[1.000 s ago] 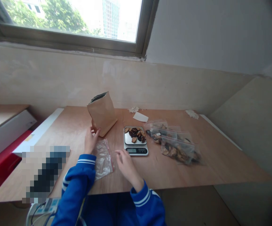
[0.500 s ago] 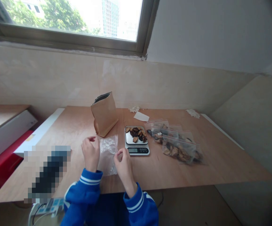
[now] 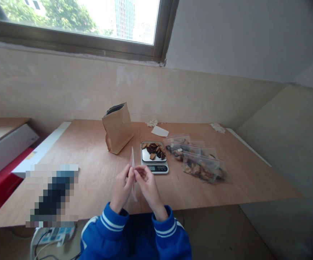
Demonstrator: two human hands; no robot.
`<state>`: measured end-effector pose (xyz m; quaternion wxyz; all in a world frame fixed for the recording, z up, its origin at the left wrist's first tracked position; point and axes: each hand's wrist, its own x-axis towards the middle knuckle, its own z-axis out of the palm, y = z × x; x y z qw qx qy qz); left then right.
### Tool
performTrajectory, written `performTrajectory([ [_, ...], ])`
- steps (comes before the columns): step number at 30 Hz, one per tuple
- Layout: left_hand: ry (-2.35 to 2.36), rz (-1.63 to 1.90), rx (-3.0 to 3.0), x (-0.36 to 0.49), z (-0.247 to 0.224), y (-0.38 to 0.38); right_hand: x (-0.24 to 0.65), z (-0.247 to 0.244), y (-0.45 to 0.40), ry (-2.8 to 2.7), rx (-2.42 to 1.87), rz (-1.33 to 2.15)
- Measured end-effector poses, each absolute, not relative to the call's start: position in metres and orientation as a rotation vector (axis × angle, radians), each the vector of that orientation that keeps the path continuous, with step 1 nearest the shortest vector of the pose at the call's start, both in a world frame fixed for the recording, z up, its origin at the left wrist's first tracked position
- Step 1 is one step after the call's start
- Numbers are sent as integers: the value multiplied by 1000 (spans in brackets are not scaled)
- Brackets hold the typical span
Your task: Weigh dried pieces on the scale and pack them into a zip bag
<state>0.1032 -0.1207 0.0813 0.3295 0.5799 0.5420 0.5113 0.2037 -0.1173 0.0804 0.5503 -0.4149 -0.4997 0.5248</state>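
A clear zip bag with a reddish seal line stands edge-on between my hands, above the table. My left hand pinches it from the left side. From the right, my right hand pinches the same bag, fingers curled. Just beyond my hands a digital kitchen scale bears dark brown dried mushroom pieces on its plate; its display digits are too small to read. An open brown paper pouch stands upright behind and left of the bag.
Several filled zip bags of dried pieces lie overlapping to the right of the scale. A white paper slip and crumpled white scraps lie at the back. A power strip hangs below the table's front left edge.
The zip bag lay flat on the table and is now raised and turned edge-on. My hands have come together on it, the left one moving right. The view has shifted slightly.
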Motion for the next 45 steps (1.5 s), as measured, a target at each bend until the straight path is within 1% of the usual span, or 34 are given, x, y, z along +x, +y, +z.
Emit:
performTrajectory([
  [4,1463,1326,1610,102,78,-120,216,78,-110,-1195,-1060,1193],
  [8,1693,1582,1454,86,88,-112,253,76,-89,-989,-1235,1001],
  [10,1739,1648,1429,77,96,-105,266,82,-81,-983,-1239,964],
  [13,1620,1537,1591,74,103,-97,263,100,-81,-1217,-1131,1047],
  [17,1429,1364,1760,89,99,-98,234,119,-91,-1544,-983,1167],
  [23,1261,1248,1763,92,87,-106,226,119,-93,-1640,-912,1174],
  [31,1094,1186,1746,92,92,-111,231,119,-95,-1672,-923,1227],
  [35,1131,1216,1770,95,95,-114,235,112,-89,-1739,-981,1108],
  [38,1377,1462,1601,93,98,-114,249,102,-77,-1670,-1138,875],
  [40,1549,1585,1461,90,99,-112,261,95,-68,-1617,-1219,778],
  [43,1611,1499,1466,85,101,-106,275,85,-58,-1759,-1220,763],
  [45,1612,1417,1502,83,101,-102,279,78,-51,-1815,-1243,576],
])
